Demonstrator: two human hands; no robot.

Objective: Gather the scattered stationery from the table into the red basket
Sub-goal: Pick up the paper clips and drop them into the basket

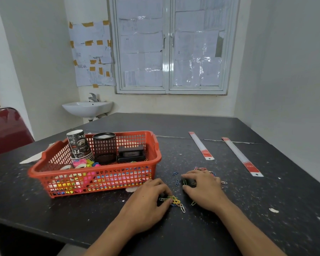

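Observation:
The red basket (103, 180) sits at the left of the dark table and holds paper cups, a black mesh pen holder, a black stapler, tape rolls and colourful small items. Coloured paper clips (175, 200) lie scattered to its right. My left hand (148, 198) rests just right of the basket's front corner, its curled fingers pinching a small bunch of clips. My right hand (203, 187) lies palm down over more clips (203, 169), its fingers spread and bent on the table. Two rulers in sleeves, one (201, 145) and another (242, 157), lie further right.
The dark table (266, 218) is speckled with white chips. A red chair (6, 130) stands at the left. A wash basin (88, 108) hangs on the back wall beneath a papered window.

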